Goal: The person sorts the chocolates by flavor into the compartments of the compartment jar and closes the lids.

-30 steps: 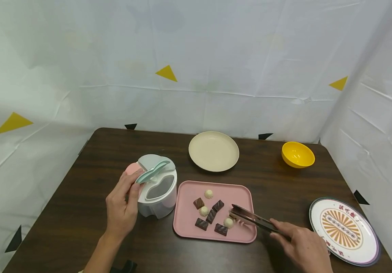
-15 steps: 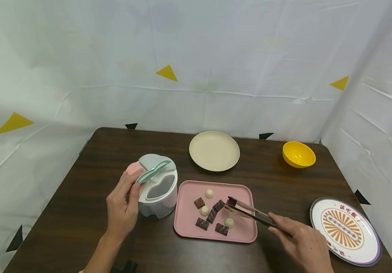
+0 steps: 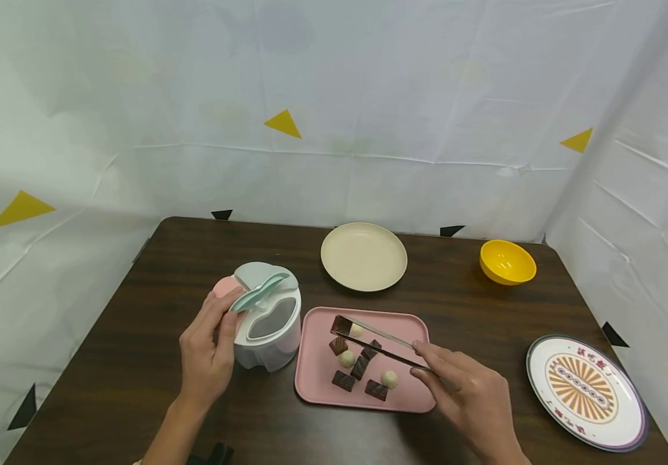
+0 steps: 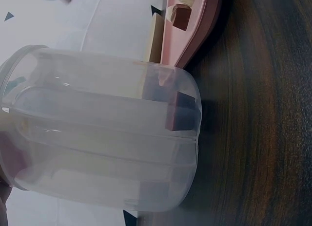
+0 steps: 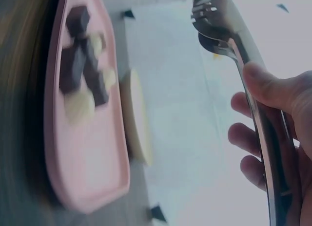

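Note:
My left hand [image 3: 208,345] pinches a raised mint-green lid flap [image 3: 260,292] on a round, divided snack box [image 3: 278,339]. Through the box's clear wall, the left wrist view shows a dark chocolate [image 4: 181,111] at the bottom of one compartment. Metal serving tongs [image 3: 389,354] are in my right hand [image 3: 470,394], held above the pink tray [image 3: 409,397] with their tips over its upper left part. The right wrist view shows toothed tong tips with no chocolate visible at them. On the tray lie several dark chocolates [image 3: 343,381] and white swirled chocolates [image 3: 389,379].
A cream plate [image 3: 364,257] stands behind the tray. Toward the back right is a yellow bowl [image 3: 507,263], and a patterned plate [image 3: 586,392] lies at the right edge of the table [image 3: 107,361]. White sheeting [image 3: 369,97] hangs around the back and sides.
My right hand has carried the tongs leftward and up, from the tray's right side toward its upper left. My left hand keeps its hold on the flap.

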A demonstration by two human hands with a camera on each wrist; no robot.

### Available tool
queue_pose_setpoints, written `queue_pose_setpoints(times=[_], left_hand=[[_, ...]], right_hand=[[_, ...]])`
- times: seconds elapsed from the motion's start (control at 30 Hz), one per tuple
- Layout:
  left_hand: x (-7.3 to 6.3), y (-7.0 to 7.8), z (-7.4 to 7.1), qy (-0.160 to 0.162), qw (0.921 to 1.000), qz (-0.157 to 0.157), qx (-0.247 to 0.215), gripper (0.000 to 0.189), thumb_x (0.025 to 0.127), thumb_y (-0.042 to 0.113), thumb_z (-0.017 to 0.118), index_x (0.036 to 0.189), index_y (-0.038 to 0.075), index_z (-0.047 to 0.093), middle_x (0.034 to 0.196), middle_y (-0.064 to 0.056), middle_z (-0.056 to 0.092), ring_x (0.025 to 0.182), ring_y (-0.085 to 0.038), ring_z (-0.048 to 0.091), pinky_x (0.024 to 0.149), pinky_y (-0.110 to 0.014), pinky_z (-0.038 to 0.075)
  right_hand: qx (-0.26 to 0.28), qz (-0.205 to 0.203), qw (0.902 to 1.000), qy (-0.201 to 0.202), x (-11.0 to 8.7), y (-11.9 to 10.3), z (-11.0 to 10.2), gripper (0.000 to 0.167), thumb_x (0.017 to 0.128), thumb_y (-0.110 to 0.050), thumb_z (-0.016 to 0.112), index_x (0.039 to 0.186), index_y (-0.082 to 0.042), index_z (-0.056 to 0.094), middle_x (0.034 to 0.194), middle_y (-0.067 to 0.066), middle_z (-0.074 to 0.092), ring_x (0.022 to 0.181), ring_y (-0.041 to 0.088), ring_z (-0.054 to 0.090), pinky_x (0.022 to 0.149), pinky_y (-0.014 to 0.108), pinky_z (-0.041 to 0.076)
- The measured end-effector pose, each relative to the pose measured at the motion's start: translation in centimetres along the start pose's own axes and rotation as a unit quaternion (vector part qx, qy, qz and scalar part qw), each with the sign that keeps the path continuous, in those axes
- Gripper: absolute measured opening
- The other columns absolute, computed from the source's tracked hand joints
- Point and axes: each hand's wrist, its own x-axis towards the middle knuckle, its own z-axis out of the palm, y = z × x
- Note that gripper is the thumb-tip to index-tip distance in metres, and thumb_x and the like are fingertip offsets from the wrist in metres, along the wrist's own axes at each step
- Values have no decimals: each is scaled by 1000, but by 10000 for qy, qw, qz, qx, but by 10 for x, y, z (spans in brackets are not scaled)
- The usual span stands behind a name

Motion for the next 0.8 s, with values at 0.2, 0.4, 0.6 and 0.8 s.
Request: queue_pose_setpoints(times=[0.2,0.4,0.6,0.8], left_hand=[[0,1,0,12,10000,1,-9,26,87,-14,54,110,-10,66,107,-25,68,103,-38,64,112,-42,31],[0,1,0,21,10000,-4,-20,26,87,-14,54,110,-11,66,106,-25,68,102,-37,64,112,-42,31],[0,0,0,23,10000,-1,-13,26,88,-14,54,110,-11,66,107,-25,67,103,-36,65,112,-42,31],[0,0,0,18,10000,13,-30,26,87,-15,54,110,-11,66,106,-25,68,101,-36,65,112,-43,31]], right_hand=[[345,-208,9989,238,14,-21,17,35,96,-44,60,116,-19,75,99,-4,74,64,4,62,50,22,45],[495,-227,9980,319,27,-39,28,32,94,-38,65,118,-19,74,102,-6,74,68,6,65,51,22,46],[542,-158,9984,83,37,-52,36,39,82,-23,79,120,-18,73,103,-6,74,73,8,68,52,26,48],[549,-212,9982,91,41,-56,40,40,80,-22,80,119,-17,73,103,-6,74,70,8,66,53,27,49]])
